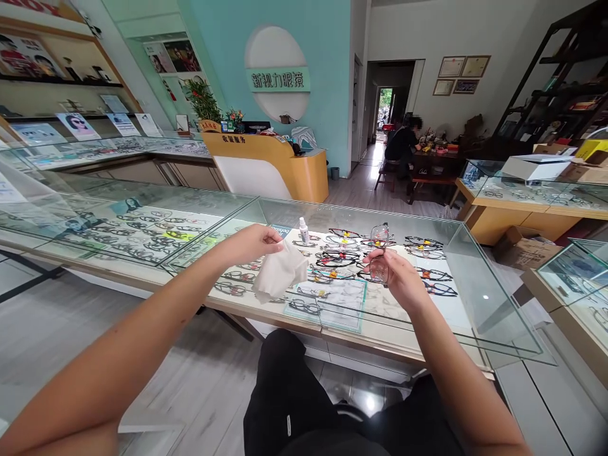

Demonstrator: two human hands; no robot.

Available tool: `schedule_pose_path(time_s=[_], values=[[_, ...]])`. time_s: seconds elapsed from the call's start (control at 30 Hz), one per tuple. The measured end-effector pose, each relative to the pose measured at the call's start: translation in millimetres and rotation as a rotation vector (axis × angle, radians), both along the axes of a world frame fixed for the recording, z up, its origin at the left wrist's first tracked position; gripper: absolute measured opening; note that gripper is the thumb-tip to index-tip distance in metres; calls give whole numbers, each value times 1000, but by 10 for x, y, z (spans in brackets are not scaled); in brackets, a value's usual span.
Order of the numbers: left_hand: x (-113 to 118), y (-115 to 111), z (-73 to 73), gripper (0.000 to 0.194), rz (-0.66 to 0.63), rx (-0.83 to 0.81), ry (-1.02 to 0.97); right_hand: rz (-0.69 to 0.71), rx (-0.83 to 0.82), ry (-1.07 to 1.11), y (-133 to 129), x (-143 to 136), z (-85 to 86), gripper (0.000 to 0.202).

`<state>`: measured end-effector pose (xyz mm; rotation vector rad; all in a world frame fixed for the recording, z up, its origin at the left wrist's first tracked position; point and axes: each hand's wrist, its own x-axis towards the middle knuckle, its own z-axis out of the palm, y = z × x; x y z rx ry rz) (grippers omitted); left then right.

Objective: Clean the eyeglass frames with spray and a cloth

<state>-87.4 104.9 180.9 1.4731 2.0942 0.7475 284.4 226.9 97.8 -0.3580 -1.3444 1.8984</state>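
My left hand (259, 242) pinches a pale cleaning cloth (281, 272) by its upper edge, and the cloth hangs down over the glass counter. In my right hand (399, 272) is a pair of eyeglasses (380, 235), gripped near the bridge and turned on end, one lens above my fingers and the other below. Cloth and eyeglasses are apart. Between my hands, a small white bottle (304, 232) stands upright on the countertop. Several spectacle frames (338, 258) lie in rows beneath the glass around it.
The glass showcase (209, 234) stretches across in front of me, its edge close to my knees. Beyond it stands a yellow reception desk (308, 174). Open boxes (536, 166) rest on the right-hand showcase. A person (403, 149) sits at a table at the back.
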Motion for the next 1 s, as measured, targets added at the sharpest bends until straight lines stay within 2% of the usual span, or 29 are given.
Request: schedule_pose_path(time_s=[0.1,0.23,0.47,0.6,0.87,0.93,1.0], values=[[168,-19,141,43,-46,-32,81,-11,-2,-3,-16,28,11,35],[344,4,306,43,-62,15,61,-16,-19,4,-24,86,33,34],[568,294,450,53,-131,131,45,14,11,73,-13,164,216,32],[691,467,472,64,-142,156,17,3,91,100,90,258,485,35],[996,719,258,78,-113,251,-245,-186,499,77,480,578,1373,38],[1099,770,225,76,-120,273,-382,-198,536,75,506,597,1488,38],[1203,828,232,72,-129,291,-548,-177,545,64,474,568,1505,39]])
